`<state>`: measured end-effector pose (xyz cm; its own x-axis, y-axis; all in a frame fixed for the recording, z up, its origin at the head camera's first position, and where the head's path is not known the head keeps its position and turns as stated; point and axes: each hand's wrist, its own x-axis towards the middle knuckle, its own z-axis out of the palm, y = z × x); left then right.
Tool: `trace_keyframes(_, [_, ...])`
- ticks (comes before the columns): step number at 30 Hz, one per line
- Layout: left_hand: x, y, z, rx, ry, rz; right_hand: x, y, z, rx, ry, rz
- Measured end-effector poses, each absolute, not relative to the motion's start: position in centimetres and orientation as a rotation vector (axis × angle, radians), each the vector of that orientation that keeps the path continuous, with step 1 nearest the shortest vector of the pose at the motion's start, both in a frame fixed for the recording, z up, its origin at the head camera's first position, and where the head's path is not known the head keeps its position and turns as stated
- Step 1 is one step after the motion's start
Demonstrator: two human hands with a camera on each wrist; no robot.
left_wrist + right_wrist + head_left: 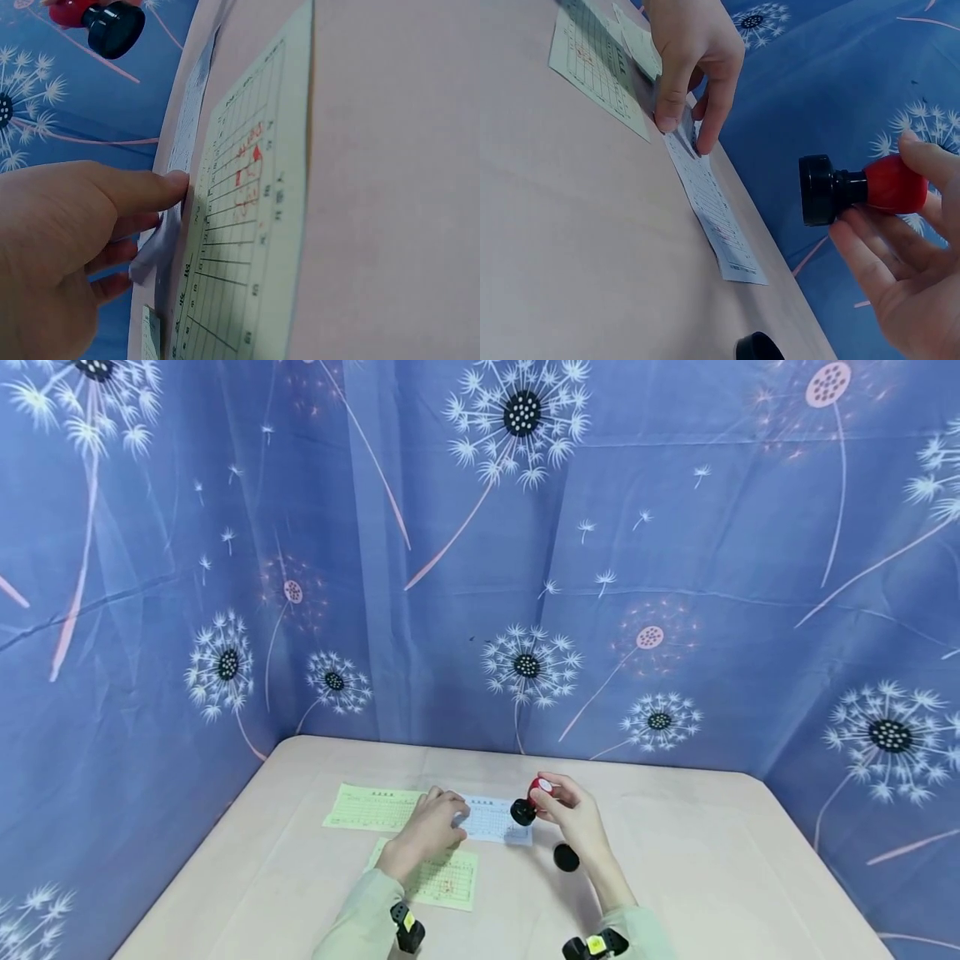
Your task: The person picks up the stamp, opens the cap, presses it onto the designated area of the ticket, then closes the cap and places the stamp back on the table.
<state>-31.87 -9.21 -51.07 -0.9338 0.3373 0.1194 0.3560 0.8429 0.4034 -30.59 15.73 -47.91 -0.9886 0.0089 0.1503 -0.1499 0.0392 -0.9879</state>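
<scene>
My right hand grips a stamp by its round red handle, holding it above the table. The stamp's black base faces left, toward the other hand. At the left end of a pale blue printed form, my left hand pinches the paper between thumb and fingers. That end is bent up off the table, as the left wrist view shows beside the fingers. Faint red marks show near the blue form's right end. Below the left hand lies a green printed form with red stamp marks.
Another green form lies at the back left, partly behind the left hand. A round black cap sits on the pink-beige table beside the right wrist. Blue dandelion-print curtains hang behind and at both sides.
</scene>
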Motion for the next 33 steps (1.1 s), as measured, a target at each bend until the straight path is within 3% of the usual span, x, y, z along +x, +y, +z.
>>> trace_keyframes(15, [-31.8,-10.2,-51.0,-0.510,-2.865,-0.884,-30.4,16.3,-47.9,0.131,-2.140,2.108])
trace_keyframes(33, [-31.5,-16.8,-52.0,-0.289,-2.797,-1.070,-30.6,16.5,-48.5,0.147,-2.155,2.104])
